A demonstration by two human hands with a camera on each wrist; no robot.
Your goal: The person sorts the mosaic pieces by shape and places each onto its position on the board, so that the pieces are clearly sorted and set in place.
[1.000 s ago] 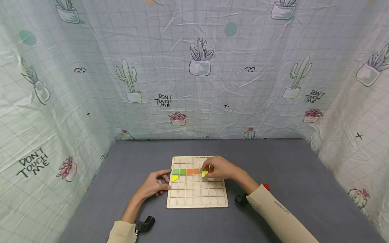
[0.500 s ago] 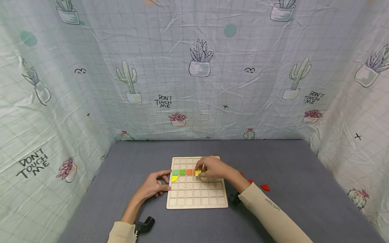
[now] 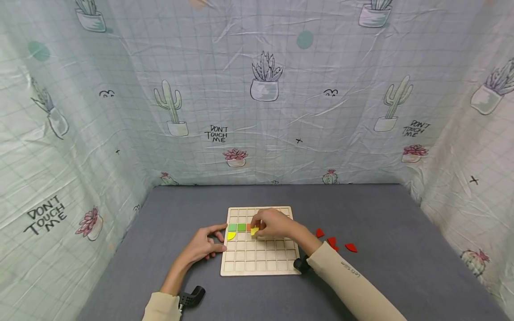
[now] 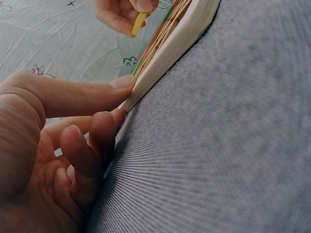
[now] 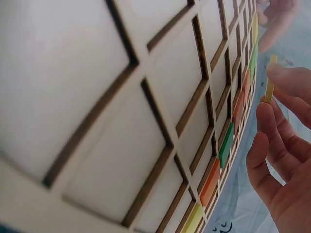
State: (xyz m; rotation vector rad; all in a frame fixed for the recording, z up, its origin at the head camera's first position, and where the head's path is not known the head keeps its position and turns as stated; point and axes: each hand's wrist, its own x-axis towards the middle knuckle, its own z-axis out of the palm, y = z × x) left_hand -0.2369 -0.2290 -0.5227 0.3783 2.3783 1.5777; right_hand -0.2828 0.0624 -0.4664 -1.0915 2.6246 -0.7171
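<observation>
A wooden grid board (image 3: 255, 266) lies on the table. My left hand (image 3: 200, 244) touches its left edge with thumb and index finger set apart; the left wrist view shows fingertips against the board's pale side (image 4: 160, 68). Thumb and fingers of my right hand (image 3: 277, 223) pinch a thin yellow piece (image 5: 270, 87), held above the board apart from its surface. Below the left end of the coloured row sits a yellow quarter-round piece (image 3: 231, 236). That row has green tiles (image 3: 241, 227), orange ones (image 5: 210, 182) and a yellow one (image 5: 193, 221); my right hand hides part of it in the head view.
Several red pieces (image 3: 331, 241) lie on the grey table (image 3: 180, 200) right of the board, near the right forearm. Black wrist cameras (image 3: 192, 296) hang by both wrists. A cactus-printed curtain (image 3: 201, 111) surrounds the table's back and sides.
My right hand has moved left over the board with the yellow piece still pinched, uncovering the red pieces to the right. The left hand has stayed at the board's edge.
</observation>
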